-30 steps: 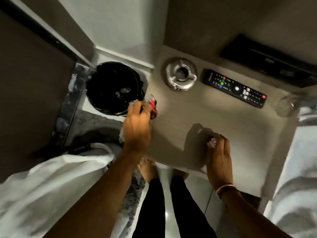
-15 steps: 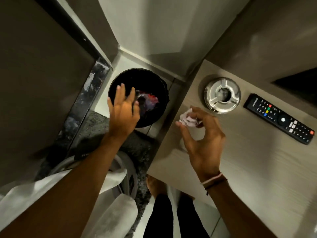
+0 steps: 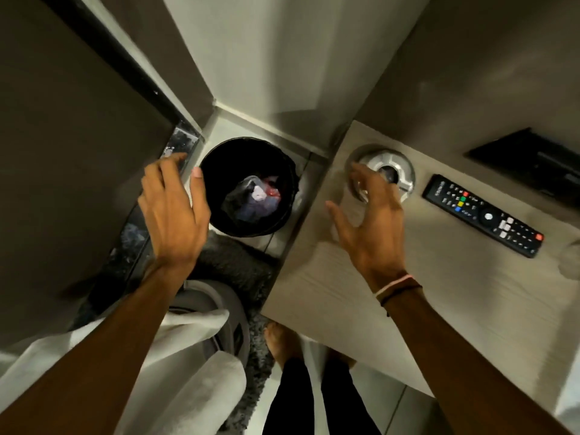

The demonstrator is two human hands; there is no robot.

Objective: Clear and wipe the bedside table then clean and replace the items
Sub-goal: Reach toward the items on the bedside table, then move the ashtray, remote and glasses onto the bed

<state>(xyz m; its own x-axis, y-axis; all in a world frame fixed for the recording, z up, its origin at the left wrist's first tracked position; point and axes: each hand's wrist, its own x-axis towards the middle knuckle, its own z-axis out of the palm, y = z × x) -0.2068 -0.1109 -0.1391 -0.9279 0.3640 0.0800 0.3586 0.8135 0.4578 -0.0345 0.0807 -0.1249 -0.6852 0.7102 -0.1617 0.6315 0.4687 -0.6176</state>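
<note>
The grey wood-grain bedside table [image 3: 439,287] carries a round metal ashtray [image 3: 405,171] at its back left and a black remote control [image 3: 483,215] to the right of it. My right hand [image 3: 370,221] hovers over the table's left part, fingers spread, fingertips just in front of the ashtray, holding nothing. On the floor left of the table stands a black waste bin [image 3: 251,186] with crumpled paper and a red wrapper inside. My left hand [image 3: 172,211] is open beside the bin's left rim, empty.
A white towel or sheet [image 3: 188,372] lies at the lower left over a grey object. A dark shaggy rug [image 3: 238,265] lies in front of the bin. A clear glass [image 3: 571,262] shows blurred at the table's right edge. My bare feet stand below the table's front.
The crumpled tissue has left my right hand and now lies in the bin; that hand has opened and moved toward the ashtray. My left hand has drawn back from over the bin to its left.
</note>
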